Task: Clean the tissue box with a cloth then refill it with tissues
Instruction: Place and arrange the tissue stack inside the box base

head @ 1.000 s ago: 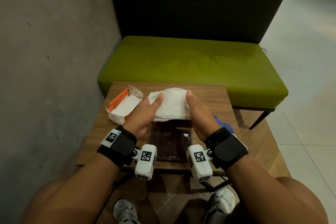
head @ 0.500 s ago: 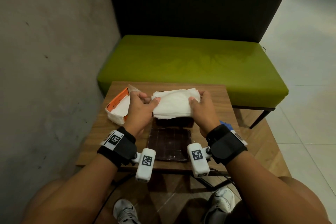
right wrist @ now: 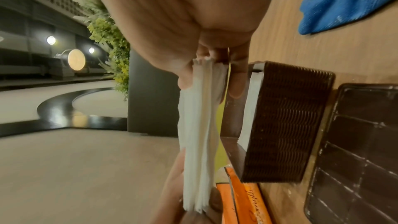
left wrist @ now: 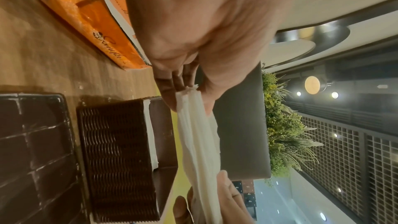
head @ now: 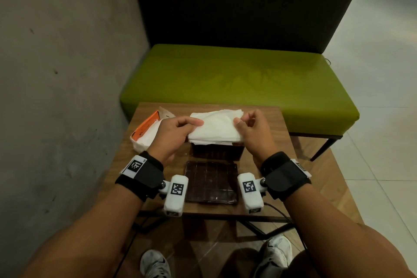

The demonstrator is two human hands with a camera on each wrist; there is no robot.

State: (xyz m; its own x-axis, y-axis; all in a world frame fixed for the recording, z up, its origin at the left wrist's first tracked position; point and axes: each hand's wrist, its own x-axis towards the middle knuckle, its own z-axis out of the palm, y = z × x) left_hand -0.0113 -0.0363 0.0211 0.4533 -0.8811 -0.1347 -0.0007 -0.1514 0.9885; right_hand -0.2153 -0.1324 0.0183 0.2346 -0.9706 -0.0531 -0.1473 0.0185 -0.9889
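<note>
I hold the stack of tissues [head: 215,127] just above the open tissue box [head: 216,151], my left hand [head: 172,135] pinching its left end and my right hand [head: 253,134] pinching its right end, thumbs on top. The stack hides most of the box's inside; only a thin white layer [right wrist: 251,108] shows along its rim. The dark lid [head: 211,181] lies flat nearer me on the wooden table [head: 279,124]. The orange tissue pack [head: 146,130] sits left, half behind my hand. The blue cloth [right wrist: 344,1] is cut off at right.
</note>
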